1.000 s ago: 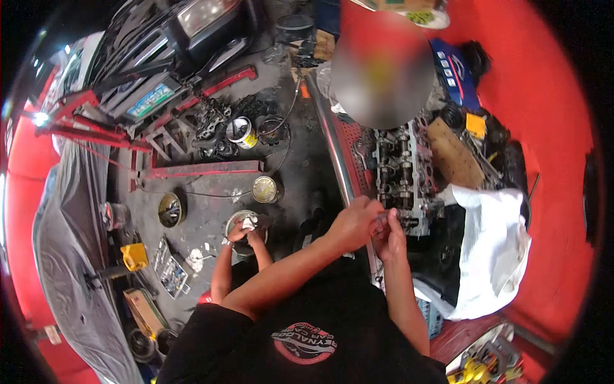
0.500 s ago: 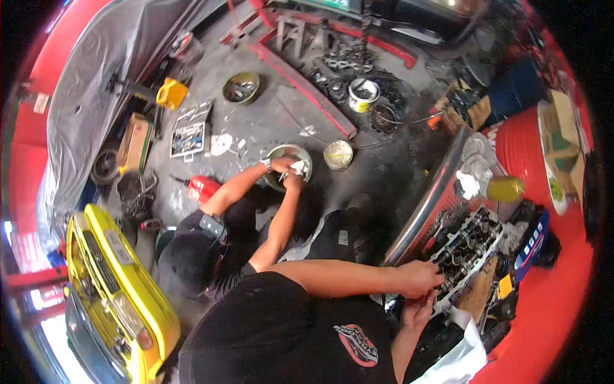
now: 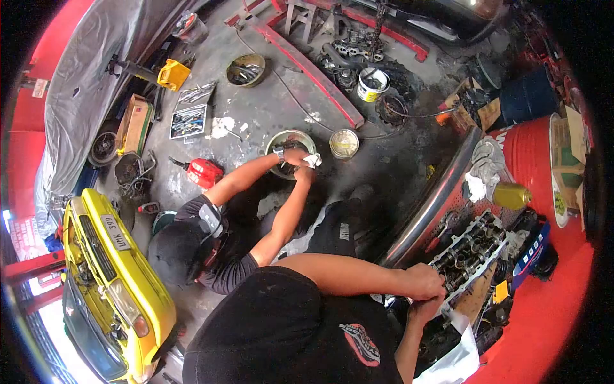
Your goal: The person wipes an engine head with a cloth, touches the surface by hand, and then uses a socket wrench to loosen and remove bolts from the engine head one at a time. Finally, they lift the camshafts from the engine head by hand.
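Observation:
My left hand (image 3: 425, 281) is closed at the near left edge of a metal cylinder head (image 3: 467, 252) with its valve parts showing. Just below it, my right hand (image 3: 425, 310) is also closed, its fingers up against the left hand. Whatever is between the fingers is hidden. Cardboard (image 3: 478, 296) lies under the cylinder head, and a white sheet (image 3: 455, 358) hangs below my right hand.
A crouching co-worker in a black cap (image 3: 178, 251) holds a white cloth (image 3: 313, 160) over a basin (image 3: 274, 138). Around are a tool tray (image 3: 188, 121), a red container (image 3: 204, 173), a white bucket (image 3: 373, 84), a yellow bottle (image 3: 511, 196) and a yellow car (image 3: 137, 269).
The view has shifted slightly. My right hand has moved up closer under my left hand. The co-worker's hands and cloth have moved toward the basin's right rim.

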A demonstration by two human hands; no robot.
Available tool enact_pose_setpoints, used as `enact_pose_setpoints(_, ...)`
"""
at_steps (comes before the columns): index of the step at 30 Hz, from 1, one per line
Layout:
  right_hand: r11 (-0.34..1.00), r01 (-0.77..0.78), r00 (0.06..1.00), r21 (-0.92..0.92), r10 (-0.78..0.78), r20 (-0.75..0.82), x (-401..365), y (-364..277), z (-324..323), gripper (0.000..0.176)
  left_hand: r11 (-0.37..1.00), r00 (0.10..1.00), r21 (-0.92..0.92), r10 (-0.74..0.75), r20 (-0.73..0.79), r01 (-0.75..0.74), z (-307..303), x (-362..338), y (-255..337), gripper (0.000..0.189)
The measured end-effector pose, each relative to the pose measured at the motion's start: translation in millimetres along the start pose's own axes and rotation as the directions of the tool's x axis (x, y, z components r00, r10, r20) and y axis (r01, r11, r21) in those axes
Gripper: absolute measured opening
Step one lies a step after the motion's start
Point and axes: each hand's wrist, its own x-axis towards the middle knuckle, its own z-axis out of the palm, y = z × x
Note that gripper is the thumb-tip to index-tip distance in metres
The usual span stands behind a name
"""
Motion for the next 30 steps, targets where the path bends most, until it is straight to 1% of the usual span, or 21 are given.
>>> enact_pose_setpoints(1, 0.942, 0.043, 0.998, -0.333, -0.057, -0.031, 5, -2, -6, 0.024, 0.999, 0.998, -0.002, -0.038, -0.048, 0.038, -2, -1, 2, 0.023)
enact_pose_setpoints(2, 0.774, 0.069, 0.992, -0.630, -0.122, -0.041, 6, -4, -11, 0.025, 0.997, 0.992, -0.008, -0.077, -0.095, 0.077, -3, -4, 6, 0.021)
enact_pose_setpoints(3, 0.647, 0.084, 0.991, -0.758, -0.137, -0.008, 9, -6, -21, 0.026, 0.993, 0.983, -0.018, -0.116, -0.142, 0.115, -4, -7, 8, 0.020)
enact_pose_setpoints(4, 0.499, 0.099, 0.988, -0.861, -0.152, 0.026, 11, -9, -30, 0.027, 0.999, 0.980, -0.034, -0.039, -0.194, 0.033, -4, -9, 8, 0.018)
enact_pose_setpoints(6, 0.434, 0.133, 0.990, -0.891, -0.094, 0.102, 22, -8, -51, 0.029, 0.990, 0.946, -0.047, 0.115, -0.302, -0.135, -5, -13, 4, 0.015)
enact_pose_setpoints(9, 0.224, 0.104, 0.994, -0.969, -0.052, 0.095, 21, -18, -32, 0.036, 0.989, 0.936, -0.042, 0.118, -0.333, -0.139, 14, -11, -6, 0.015)
enact_pose_setpoints(12, 0.032, 0.051, 0.997, -0.998, -0.055, 0.049, -8, -39, 63, 0.043, 0.988, 0.973, -0.079, -0.141, -0.181, 0.129, 31, -6, -11, 0.017)
enact_pose_setpoints(13, 0.149, 0.247, 0.957, -0.957, -0.195, 0.217, -1, -20, 31, 0.044, 0.972, 0.977, -0.164, -0.188, -0.104, 0.170, 8, -15, -4, 0.016)
enact_pose_setpoints(14, -0.023, 0.301, 0.914, -0.953, -0.277, 0.296, 1, -12, 12, 0.042, 0.950, 0.980, -0.250, -0.198, -0.020, 0.187, -12, -13, 7, 0.016)
enact_pose_setpoints(15, -0.210, 0.314, 0.857, -0.926, -0.356, 0.372, 3, -4, -8, 0.039, 0.910, 0.923, -0.255, -0.366, -0.120, 0.328, 35, 1, 0, 0.019)
enact_pose_setpoints(16, -0.382, 0.284, 0.788, -0.879, -0.429, 0.441, 4, 3, -26, 0.037, 0.938, 0.959, -0.199, -0.284, 0.024, 0.283, 9, -4, 0, 0.024)
enact_pose_setpoints(17, 0.270, 0.265, 0.893, -0.926, -0.430, 0.130, 5, 7, -18, 0.032, 0.958, 0.973, -0.172, -0.231, 0.011, 0.229, 4, -8, 3, 0.025)
enact_pose_setpoints(18, 0.804, 0.119, 0.965, -0.583, -0.232, -0.124, 1, 8, -11, 0.027, 0.974, 0.985, -0.151, -0.171, 0.003, 0.169, 2, -11, 8, 0.026)
enact_pose_setpoints(21, 0.920, -0.141, 0.990, -0.365, 0.138, -0.036, 10, -17, -7, 0.020, 0.990, 0.999, -0.138, 0.032, -0.037, -0.037, -13, -18, 13, 0.025)
enact_pose_setpoints(22, 0.926, -0.235, 0.968, -0.294, 0.196, -0.157, 10, -23, 16, 0.018, 0.990, 0.997, -0.117, 0.071, -0.039, -0.075, -14, -16, 11, 0.027)
enact_pose_setpoints(23, 0.915, -0.227, 0.971, -0.334, 0.188, -0.145, 17, -17, 0, 0.019, 0.993, 0.994, -0.087, 0.070, -0.084, -0.077, -7, -16, 5, 0.026)
enact_pose_setpoints(24, 0.840, -0.121, 0.990, -0.528, 0.066, -0.122, 17, -19, -8, 0.020, 0.994, 0.988, -0.067, 0.082, -0.133, -0.091, -3, -12, 5, 0.025)
enact_pose_setpoints(25, 0.714, -0.028, 0.994, -0.700, -0.056, -0.098, 17, -20, -18, 0.021, 0.998, 0.999, -0.068, 0.004, -0.046, -0.007, 2, -7, 3, 0.025)
enact_pose_setpoints(26, 0.397, 0.119, 0.969, -0.910, -0.246, 0.020, 8, -19, -5, 0.020, 0.995, 0.996, -0.062, -0.074, 0.045, 0.077, 2, -2, 3, 0.025)
enact_pose_setpoints(27, 0.005, 0.210, 0.910, -0.978, -0.368, 0.193, 1, -16, 4, 0.018, 0.986, 0.979, -0.045, -0.155, 0.135, 0.162, 3, 1, 3, 0.025)
enact_pose_setpoints(30, -0.296, 0.251, 0.772, -0.922, -0.513, 0.375, -7, -5, 5, 0.015, 0.948, 0.958, -0.179, -0.279, -0.063, 0.264, 16, -3, -2, 0.029)
